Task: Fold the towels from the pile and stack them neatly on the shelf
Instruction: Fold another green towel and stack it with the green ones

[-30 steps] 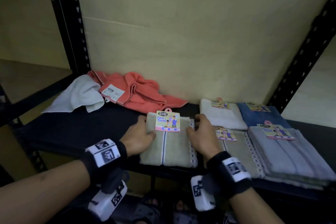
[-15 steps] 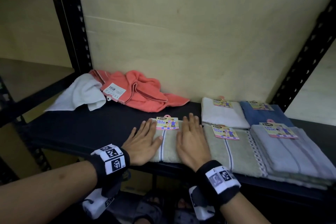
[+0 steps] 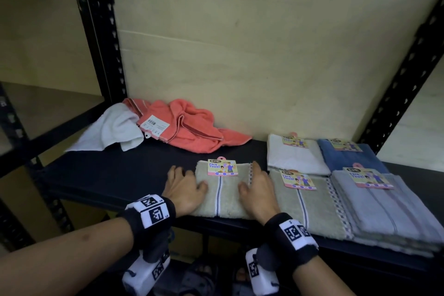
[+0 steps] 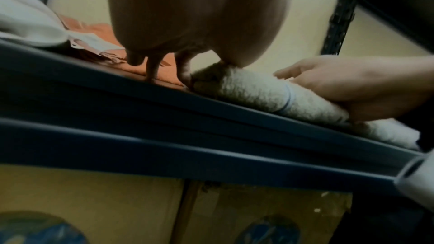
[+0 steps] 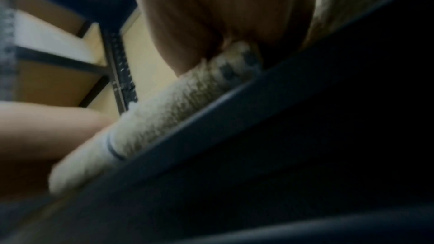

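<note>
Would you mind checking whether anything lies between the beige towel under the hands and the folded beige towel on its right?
Nothing visible does. The beige towel lies flat under the left hand and right hand, and only a thin strip of bare shelf separates it from the folded beige towel.

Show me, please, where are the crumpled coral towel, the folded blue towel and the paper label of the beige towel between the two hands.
crumpled coral towel (image 3: 192, 131): head view, middle of the bunched cloth.
folded blue towel (image 3: 348, 158): head view, bare top surface below its label.
paper label (image 3: 222, 167): head view, centre of the printed card on the beige towel.
</note>
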